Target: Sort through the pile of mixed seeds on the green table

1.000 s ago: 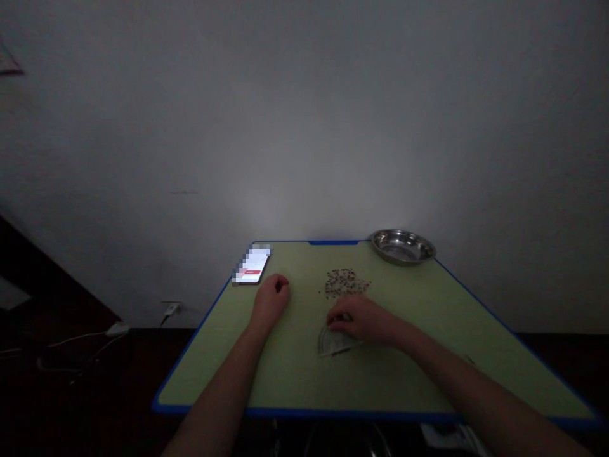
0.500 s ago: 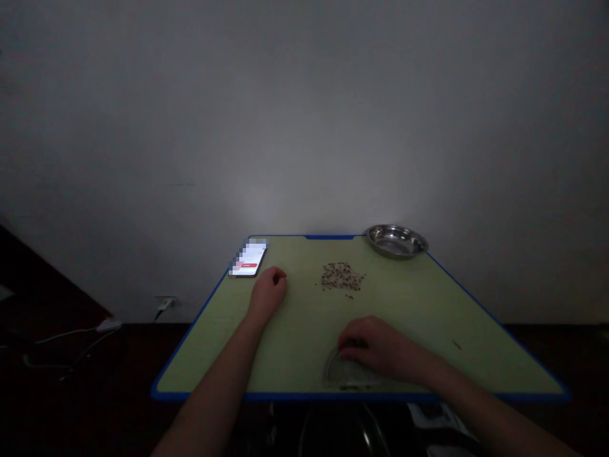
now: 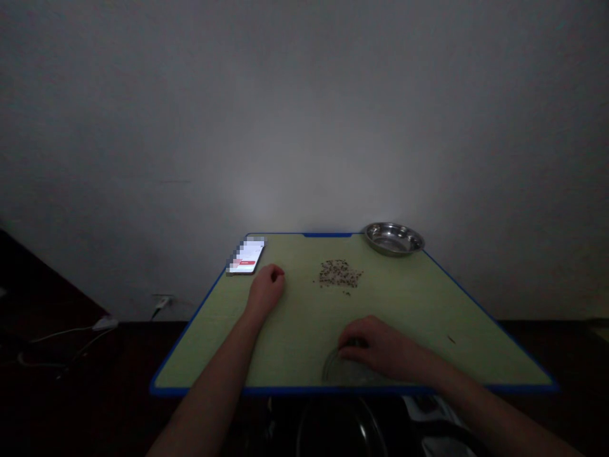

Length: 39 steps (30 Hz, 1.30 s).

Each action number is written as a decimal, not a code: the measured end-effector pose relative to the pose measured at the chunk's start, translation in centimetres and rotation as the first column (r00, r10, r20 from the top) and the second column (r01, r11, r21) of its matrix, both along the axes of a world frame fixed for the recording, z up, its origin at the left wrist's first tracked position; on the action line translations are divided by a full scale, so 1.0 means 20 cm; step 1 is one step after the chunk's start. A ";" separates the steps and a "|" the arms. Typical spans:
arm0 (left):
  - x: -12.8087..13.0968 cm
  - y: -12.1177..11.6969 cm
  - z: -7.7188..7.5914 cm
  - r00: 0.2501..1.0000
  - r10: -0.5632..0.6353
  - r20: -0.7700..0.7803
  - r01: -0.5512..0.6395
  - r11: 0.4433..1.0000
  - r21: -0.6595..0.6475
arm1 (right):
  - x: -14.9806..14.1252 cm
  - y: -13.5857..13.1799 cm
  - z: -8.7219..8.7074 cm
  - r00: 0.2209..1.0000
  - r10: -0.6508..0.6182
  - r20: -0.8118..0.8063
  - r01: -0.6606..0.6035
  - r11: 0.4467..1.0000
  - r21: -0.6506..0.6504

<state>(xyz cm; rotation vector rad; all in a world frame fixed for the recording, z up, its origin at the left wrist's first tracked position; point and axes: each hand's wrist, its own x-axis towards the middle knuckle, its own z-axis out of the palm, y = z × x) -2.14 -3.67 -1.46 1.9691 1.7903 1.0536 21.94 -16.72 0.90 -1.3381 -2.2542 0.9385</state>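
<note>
While the right hand (image 3: pixel 375 346) touches one protractor (image 3: pixel 332 370), one bowl (image 3: pixel 394 247) stands beyond.

Phone (image 3: pixel 248 257) left, bits (image 3: pixel 339 274) between, bowl (image 3: pixel 394 240) right

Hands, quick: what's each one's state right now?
Left hand: loosely closed near the phone, nothing visible in it.
Right hand: closed on the clear half-disc.

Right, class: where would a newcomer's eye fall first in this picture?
Probably the lit phone at the far left of the table, the brightest thing here. Next, the shiny metal bowl at its far right corner. Then the dark-speckled scatter of small bits around its middle, beyond the right hand.
</note>
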 end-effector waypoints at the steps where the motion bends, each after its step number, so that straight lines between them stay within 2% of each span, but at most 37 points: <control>1: 0.00 0.00 0.00 1.000 0.002 0.000 -0.002 1.000 -0.001 | 0.00 0.00 0.00 1.000 -0.006 -0.002 0.006 1.000 -0.001; 9: 0.00 0.00 0.00 1.000 -0.012 -0.004 0.012 1.000 0.011 | -0.01 -0.06 0.02 1.000 -0.010 -0.014 0.009 0.999 -0.033; 12: 0.00 -0.01 0.00 1.000 -0.010 -0.011 0.010 1.000 0.015 | 0.02 -0.04 0.04 0.999 -0.031 -0.008 0.031 0.999 -0.014; 15: 0.00 -0.01 0.01 1.000 -0.010 -0.017 0.010 1.000 -0.006 | 0.13 0.05 0.04 0.994 -0.112 -0.015 0.113 0.991 0.075; 17: 0.00 -0.01 0.01 1.000 -0.012 -0.014 0.012 1.000 -0.012 | 0.23 0.13 0.03 0.975 -0.215 -0.052 0.220 0.968 0.121; 20: 0.00 -0.01 0.01 1.000 -0.017 -0.004 0.017 1.000 -0.009 | 0.35 0.25 -0.02 0.935 -0.353 -0.037 0.353 0.916 0.188; 23: -0.01 -0.01 0.00 1.000 -0.024 -0.004 0.024 1.000 -0.012 | 0.42 0.32 -0.07 0.912 -0.410 -0.005 0.404 0.895 0.188; 27: -0.01 -0.01 0.00 1.000 -0.023 -0.007 0.023 1.000 -0.016 | 0.39 0.38 -0.09 0.902 -0.428 0.062 0.407 0.888 0.213; 32: -0.01 0.00 0.00 1.000 -0.012 -0.011 0.012 1.000 -0.016 | 0.30 0.44 -0.06 0.901 -0.419 0.115 0.380 0.888 0.257; 39: -0.01 0.00 0.00 1.000 -0.020 -0.013 0.020 1.000 -0.004 | 0.29 0.44 -0.04 0.961 -0.251 0.120 0.221 0.951 0.217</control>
